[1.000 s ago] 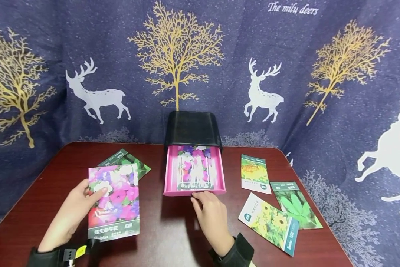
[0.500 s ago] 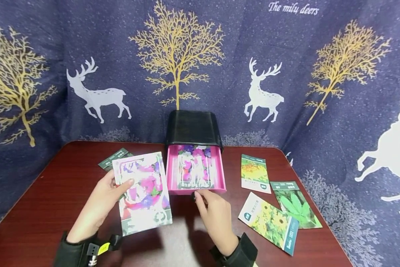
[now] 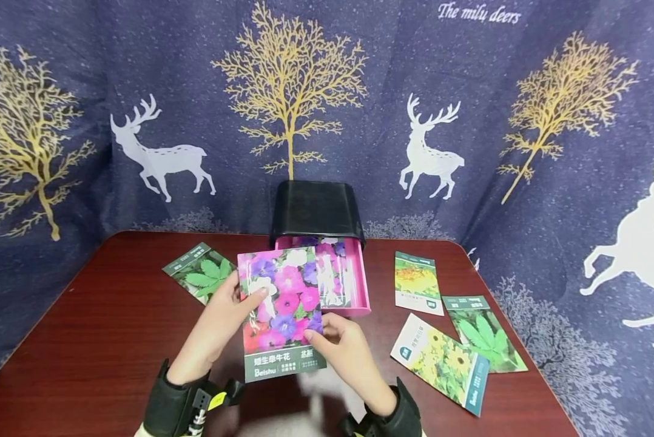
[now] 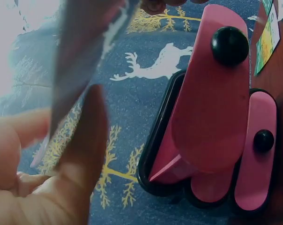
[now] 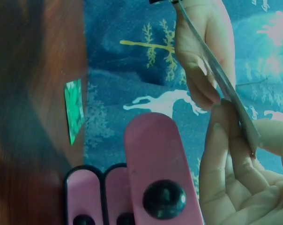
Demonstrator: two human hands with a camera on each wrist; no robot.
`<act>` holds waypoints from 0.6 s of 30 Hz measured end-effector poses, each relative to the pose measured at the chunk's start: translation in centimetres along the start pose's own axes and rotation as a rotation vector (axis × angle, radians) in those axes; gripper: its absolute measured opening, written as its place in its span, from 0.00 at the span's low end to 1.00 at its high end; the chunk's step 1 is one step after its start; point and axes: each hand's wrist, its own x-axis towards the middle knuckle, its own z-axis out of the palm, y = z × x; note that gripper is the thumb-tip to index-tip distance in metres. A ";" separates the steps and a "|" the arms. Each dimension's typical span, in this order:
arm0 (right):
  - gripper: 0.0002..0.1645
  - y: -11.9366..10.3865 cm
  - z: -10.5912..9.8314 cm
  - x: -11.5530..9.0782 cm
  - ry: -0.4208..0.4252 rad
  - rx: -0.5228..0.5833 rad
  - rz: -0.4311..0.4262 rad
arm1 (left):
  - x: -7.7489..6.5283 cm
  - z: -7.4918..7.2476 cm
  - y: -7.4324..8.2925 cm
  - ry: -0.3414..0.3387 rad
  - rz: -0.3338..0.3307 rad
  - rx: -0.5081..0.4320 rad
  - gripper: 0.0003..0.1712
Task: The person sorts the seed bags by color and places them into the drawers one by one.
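Observation:
A seed packet with pink and purple flowers (image 3: 283, 303) is held up in front of the drawer, its face toward the head camera. My left hand (image 3: 215, 331) grips its left edge, thumb on the front. At the lower right edge my right hand (image 3: 351, 355) pinches the same packet; the right wrist view shows it edge-on between thumb and fingers. Behind it, a pink drawer (image 3: 364, 285) stands pulled out of a black cabinet (image 3: 316, 209). Another flower packet (image 3: 338, 276) lies inside, partly hidden. The drawer front (image 4: 212, 108) carries a round black knob (image 4: 229, 46).
A green-leaf packet (image 3: 198, 270) lies at the back left of the table (image 3: 114, 315). On the right are a yellow-orange flower packet (image 3: 416, 282), a yellow flower packet (image 3: 441, 364) and a second green-leaf packet (image 3: 485, 334). A patterned blue curtain (image 3: 239, 200) hangs behind the table.
The left hand has carried the flower packet rightward to in front of the drawer. My right hand has left the drawer front and taken hold of the packet's right edge.

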 end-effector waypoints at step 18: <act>0.12 0.4 -3.4 0.8 0.087 -0.076 0.106 | -0.6 0.0 -1.0 -0.226 0.040 -0.081 0.36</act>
